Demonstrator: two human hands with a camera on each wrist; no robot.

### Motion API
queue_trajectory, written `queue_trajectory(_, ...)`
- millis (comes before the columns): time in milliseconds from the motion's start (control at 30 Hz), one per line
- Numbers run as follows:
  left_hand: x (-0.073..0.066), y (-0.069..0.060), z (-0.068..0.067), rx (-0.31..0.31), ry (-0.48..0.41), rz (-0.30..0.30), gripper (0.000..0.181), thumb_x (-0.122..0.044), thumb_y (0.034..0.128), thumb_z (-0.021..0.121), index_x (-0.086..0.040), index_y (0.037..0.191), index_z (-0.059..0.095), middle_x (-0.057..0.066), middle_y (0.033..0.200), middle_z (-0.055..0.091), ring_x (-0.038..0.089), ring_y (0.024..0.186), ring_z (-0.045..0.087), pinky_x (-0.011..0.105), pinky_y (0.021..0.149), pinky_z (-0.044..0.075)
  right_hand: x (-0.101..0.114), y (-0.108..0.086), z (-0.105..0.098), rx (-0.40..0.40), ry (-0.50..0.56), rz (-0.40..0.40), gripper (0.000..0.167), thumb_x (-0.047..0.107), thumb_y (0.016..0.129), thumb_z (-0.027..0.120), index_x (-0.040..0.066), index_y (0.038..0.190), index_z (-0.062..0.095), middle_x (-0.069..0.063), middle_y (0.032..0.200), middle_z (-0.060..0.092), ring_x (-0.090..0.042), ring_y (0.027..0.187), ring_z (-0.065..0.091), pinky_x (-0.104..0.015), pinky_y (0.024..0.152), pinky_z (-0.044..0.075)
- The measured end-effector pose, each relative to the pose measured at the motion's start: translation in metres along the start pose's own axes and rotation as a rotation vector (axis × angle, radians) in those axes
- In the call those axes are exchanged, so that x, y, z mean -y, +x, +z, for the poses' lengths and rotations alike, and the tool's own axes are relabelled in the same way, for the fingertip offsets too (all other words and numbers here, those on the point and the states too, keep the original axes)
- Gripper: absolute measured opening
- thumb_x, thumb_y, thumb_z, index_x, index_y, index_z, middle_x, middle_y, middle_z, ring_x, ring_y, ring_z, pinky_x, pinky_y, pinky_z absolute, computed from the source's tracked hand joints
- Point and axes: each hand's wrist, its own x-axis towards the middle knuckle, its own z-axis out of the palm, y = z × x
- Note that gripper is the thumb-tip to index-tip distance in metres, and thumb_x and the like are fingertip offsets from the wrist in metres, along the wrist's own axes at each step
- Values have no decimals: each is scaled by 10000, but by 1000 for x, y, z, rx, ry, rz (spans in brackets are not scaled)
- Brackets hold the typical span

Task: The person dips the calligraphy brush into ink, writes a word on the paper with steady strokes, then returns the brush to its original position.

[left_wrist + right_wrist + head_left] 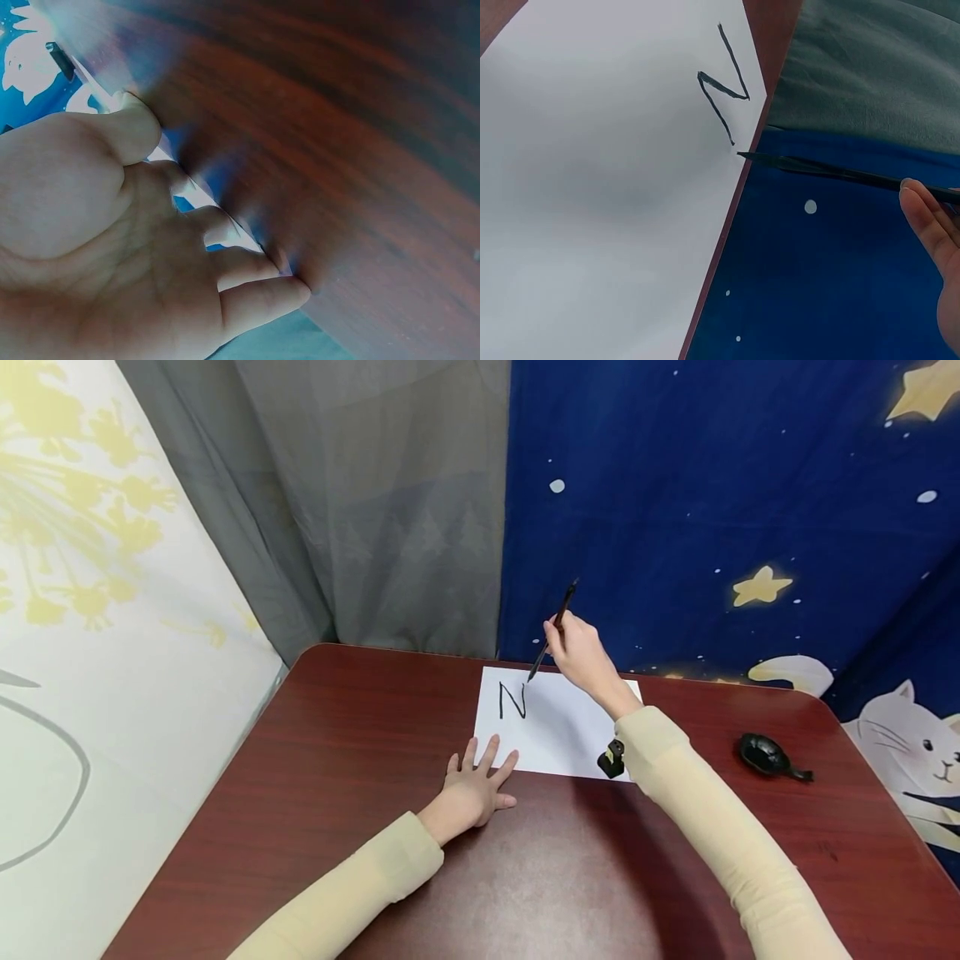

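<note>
A white sheet of paper lies on the table, with a black letter N drawn in its upper left part. The right hand pinches a dark brush along its shaft; the brush's tip is close to the top of the N's right stroke. In the right wrist view the brush points at the end of that stroke; contact cannot be told. The left hand rests with fingers spread on the table and the paper's lower left corner. In the left wrist view its palm shows.
A small black dish with a short handle stands on the right of the dark red table. Grey and blue star-patterned curtains hang behind the far edge, and a white patterned one at the left.
</note>
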Motion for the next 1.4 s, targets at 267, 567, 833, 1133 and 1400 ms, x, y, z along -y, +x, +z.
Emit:
queue_trajectory(267,2,11,9,7,25,2,694,-564,1038,298,-380,1629,-17,-2,1693,-122,302,1548,-26,504,1204,199,1,0,2,19,1,10,297,187,1099,440,-51,1058,612,-142,865,635,-249,737,645,-384,618,539)
queue_trajectory(567,6,29,24,-10,7,11,722,-608,1018,288,-386,1624,-34,-6,1684,-156,312,1541,-76,499,1211,171,0,0,2,6,-13,-1,284,181,1098,440,-37,1035,611,-151,865,635,-259,736,655,-390,609,540)
queue_trajectory(833,1,9,5,33,31,2,697,-550,1041,300,-376,1627,-33,2,1689,-139,297,1547,-43,488,1209,192,0,-2,2,29,-8,33,291,209,1102,432,-17,1041,605,-144,877,636,-248,739,665,-383,600,543)
queue_trajectory(1133,0,5,4,6,17,-6,692,-572,1036,294,-378,1631,-3,-9,1694,-114,291,1550,-25,483,1209,189,0,-3,1,30,-3,23,287,203,1102,432,-18,1032,601,-143,858,630,-248,718,649,-381,589,532)
queue_trajectory(1400,-1,-3,-2,2,-5,-5,679,-537,1041,332,-369,1635,48,-1,1698,-70,294,1550,6,491,1204,208,0,-3,2,44,-3,32,291,217,1102,435,-10,1033,602,-145,860,638,-250,719,664,-386,592,546)
